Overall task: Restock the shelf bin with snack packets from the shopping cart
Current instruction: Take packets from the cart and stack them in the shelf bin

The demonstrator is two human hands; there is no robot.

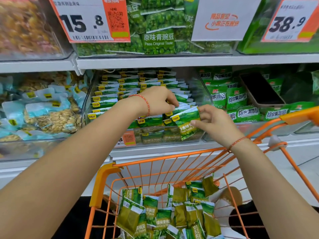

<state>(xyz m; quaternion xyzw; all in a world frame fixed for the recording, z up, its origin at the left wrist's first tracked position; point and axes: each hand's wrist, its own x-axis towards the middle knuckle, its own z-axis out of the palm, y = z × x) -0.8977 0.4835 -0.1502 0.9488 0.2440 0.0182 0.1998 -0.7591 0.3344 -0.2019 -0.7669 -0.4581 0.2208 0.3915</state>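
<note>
Centrally, viewpoint: a supermarket shelf is seen from above and behind two bare forearms, each wrist tied with a thin red string.
Right hand [214, 123]: a green foil snack packet marked "Peas Garlic" [187, 125] is pinched between thumb and curled fingers; the packet is held tilted at the front right corner of the bin.
Left hand [158, 100]: fingers are curled down onto the tops of the upright packets in the bin, and the white edge of one is nipped at the fingertips, just beside the held packet.
Shelf bin: a clear plastic shelf bin [88, 100] on the middle shelf is filled with neat rows of matching green packets [120, 87] standing on edge.
Shopping cart: an orange wire shopping cart [165, 157] is parked against the shelf below the hands; a loose heap of green snack packets [165, 213] lies in its basket.
Neighbouring bins: pale blue bags of golden snacks [50, 116] are stacked to the left, and brighter green bags [236, 99] to the right.
Upper shelf: bags labelled "Peas Original Taste" [158, 40] are displayed behind a white and orange price card reading 15.8 [82, 21]; a second card reading 38.9 [286, 23] is hung at the far right.
</note>
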